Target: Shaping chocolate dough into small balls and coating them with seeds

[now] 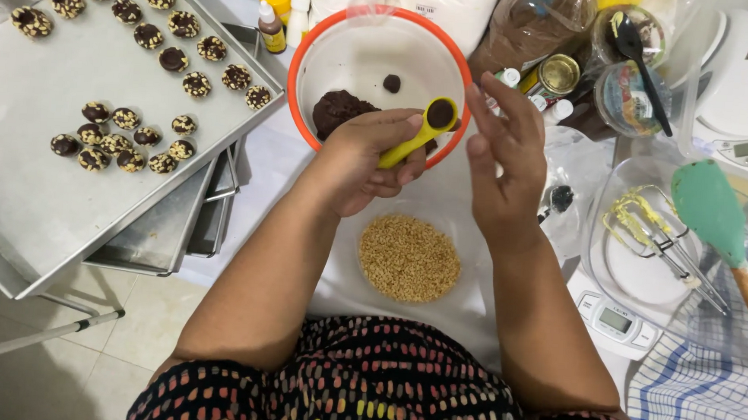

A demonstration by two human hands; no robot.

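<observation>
So from the head view I've got my left hand wrapped around a yellow measuring spoon, fingers curled tight on the handle, thumb along the top. The round cup end of the spoon is packed with dark chocolate dough and points right, toward my other hand. It sits just over the near rim of the orange-rimmed bowl, which has a lump of chocolate dough on its left side and one small dough ball farther in.

My right hand is up just beside the spoon's cup, fingers loosely spread and holding nothing, with the fingertips close to the dough in the cup. Can't tell if they're actually touching it.

Right below both hands, nearer to me, there's a clear bowl of chopped nuts on the desk. Far left is a metal baking tray with rows of nut-coated chocolate cookies. Off to the right there's a teal spatula with a wooden handle resting in a clear tub next to some mixer beaters.
</observation>
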